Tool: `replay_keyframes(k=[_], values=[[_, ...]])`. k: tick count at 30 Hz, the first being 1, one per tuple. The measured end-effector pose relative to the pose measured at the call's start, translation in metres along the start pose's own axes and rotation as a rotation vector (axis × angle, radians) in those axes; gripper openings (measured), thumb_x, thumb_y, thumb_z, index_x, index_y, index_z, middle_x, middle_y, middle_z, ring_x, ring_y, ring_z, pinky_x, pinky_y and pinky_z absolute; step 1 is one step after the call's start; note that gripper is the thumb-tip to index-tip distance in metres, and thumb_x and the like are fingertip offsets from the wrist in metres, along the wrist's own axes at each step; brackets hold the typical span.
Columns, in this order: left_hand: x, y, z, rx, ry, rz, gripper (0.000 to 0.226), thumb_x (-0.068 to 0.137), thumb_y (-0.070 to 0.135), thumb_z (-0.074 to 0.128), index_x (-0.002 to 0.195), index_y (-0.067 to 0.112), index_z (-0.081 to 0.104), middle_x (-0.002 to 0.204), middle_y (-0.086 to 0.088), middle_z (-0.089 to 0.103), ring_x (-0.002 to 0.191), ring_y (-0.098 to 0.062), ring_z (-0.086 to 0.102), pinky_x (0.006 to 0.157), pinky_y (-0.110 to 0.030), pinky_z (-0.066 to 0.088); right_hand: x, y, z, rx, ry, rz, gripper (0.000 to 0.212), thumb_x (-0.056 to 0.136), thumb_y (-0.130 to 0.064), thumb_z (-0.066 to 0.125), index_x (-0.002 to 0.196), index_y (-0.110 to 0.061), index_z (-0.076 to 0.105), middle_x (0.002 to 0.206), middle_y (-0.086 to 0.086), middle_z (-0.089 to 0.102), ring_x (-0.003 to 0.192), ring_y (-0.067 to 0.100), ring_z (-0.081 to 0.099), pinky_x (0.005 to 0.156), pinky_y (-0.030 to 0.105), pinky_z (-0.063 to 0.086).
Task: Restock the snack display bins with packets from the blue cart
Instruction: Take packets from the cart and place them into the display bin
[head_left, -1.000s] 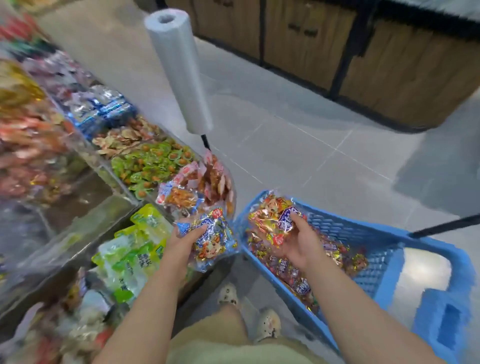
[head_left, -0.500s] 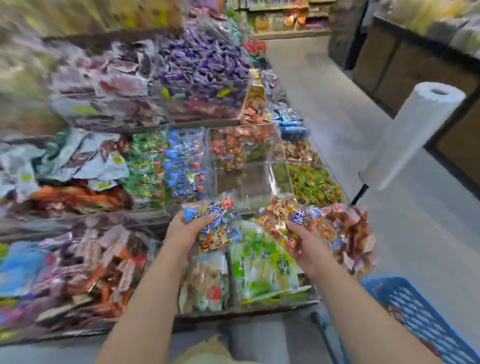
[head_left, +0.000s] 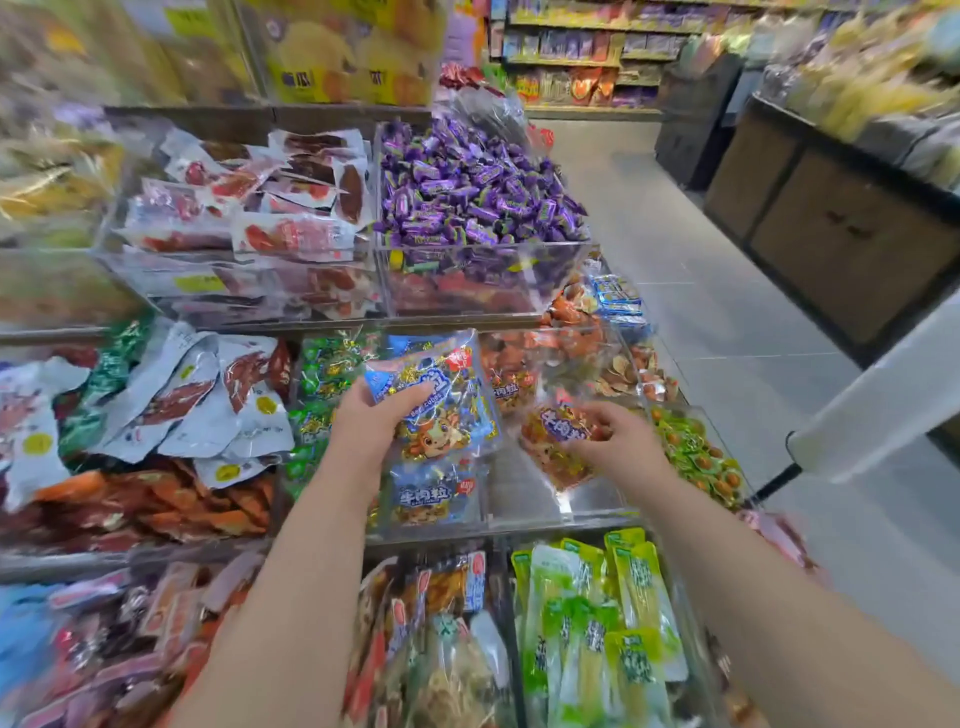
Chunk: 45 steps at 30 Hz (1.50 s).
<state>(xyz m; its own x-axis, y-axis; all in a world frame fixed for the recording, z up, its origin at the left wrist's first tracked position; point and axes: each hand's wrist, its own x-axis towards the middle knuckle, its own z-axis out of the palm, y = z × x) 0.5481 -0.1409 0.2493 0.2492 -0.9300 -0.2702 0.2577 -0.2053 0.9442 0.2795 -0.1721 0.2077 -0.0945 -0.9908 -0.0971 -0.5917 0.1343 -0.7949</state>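
My left hand (head_left: 371, 423) grips a blue snack packet (head_left: 444, 400) with a cartoon animal on it, held above a clear bin (head_left: 431, 527) on the middle shelf where a matching blue packet (head_left: 428, 496) lies. My right hand (head_left: 615, 444) holds an orange-red packet (head_left: 558, 441) with a purple label over the neighbouring clear bin (head_left: 566, 512), which looks nearly bare at its bottom. The blue cart is out of view.
Clear bins of purple candies (head_left: 467, 192), red-and-white packets (head_left: 260, 208), grey-white pouches (head_left: 171, 400) and green packs (head_left: 608, 623) fill the tiered display. A white bag roll (head_left: 883, 395) on a black stand juts in at right. Grey floor aisle (head_left: 727, 322) and dark wooden counters (head_left: 841, 228) lie beyond.
The view swung from the blue cart up to the shelves. Both hands carried their packets from over the cart to the middle-shelf bins.
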Motion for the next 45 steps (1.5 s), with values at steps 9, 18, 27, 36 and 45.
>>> replay_keyframes(k=[9,18,27,36,45], values=[[0.06,-0.005,0.0,0.042,0.07,-0.142,0.087,0.051,0.039,0.09,0.124,0.019,0.048,0.13,-0.01,0.056,0.107,-0.03,0.063,0.094,-0.05,0.05,0.1,0.016,0.043,-0.357,-0.288,-0.086,0.044,0.069,-0.022,0.083,0.109,-0.019,0.066,0.088,-0.005,0.061,0.079,0.011,0.055,0.068,0.019,0.039],[0.096,-0.008,-0.001,0.007,0.119,-0.171,0.043,0.056,0.027,0.079,0.084,0.032,0.046,0.067,0.005,0.073,0.045,-0.012,0.064,0.031,-0.02,0.041,0.173,0.041,0.097,-0.466,-0.339,-0.194,0.036,0.078,-0.023,0.074,0.113,-0.019,0.066,0.116,0.007,0.058,0.112,0.027,0.051,0.091,0.025,0.042],[0.104,-0.014,-0.008,0.032,0.089,-0.176,0.06,0.041,0.033,0.082,0.094,0.018,0.057,0.08,-0.005,0.075,0.067,-0.023,0.072,0.061,-0.042,0.059,0.145,0.077,0.139,-0.14,0.004,0.364,0.101,0.06,-0.031,0.088,0.136,-0.01,0.025,0.135,0.019,0.029,0.119,0.031,0.041,0.1,0.036,0.036],[0.105,-0.016,-0.01,-0.007,0.062,-0.149,0.043,0.055,0.023,0.076,0.094,0.017,0.058,0.081,-0.005,0.075,0.07,-0.021,0.073,0.056,-0.037,0.059,0.166,0.068,0.15,0.009,-0.027,0.292,0.044,0.068,-0.015,0.084,0.099,-0.011,0.053,0.101,0.008,0.062,0.093,0.027,0.064,0.078,0.032,0.049],[0.103,-0.014,-0.013,-0.02,0.028,-0.144,0.047,0.053,0.024,0.077,0.093,0.018,0.053,0.078,-0.004,0.075,0.068,-0.019,0.073,0.05,-0.033,0.056,0.167,0.072,0.153,0.175,0.033,0.282,0.047,0.071,-0.011,0.082,0.103,-0.012,0.048,0.099,0.007,0.063,0.09,0.023,0.063,0.077,0.034,0.05]])
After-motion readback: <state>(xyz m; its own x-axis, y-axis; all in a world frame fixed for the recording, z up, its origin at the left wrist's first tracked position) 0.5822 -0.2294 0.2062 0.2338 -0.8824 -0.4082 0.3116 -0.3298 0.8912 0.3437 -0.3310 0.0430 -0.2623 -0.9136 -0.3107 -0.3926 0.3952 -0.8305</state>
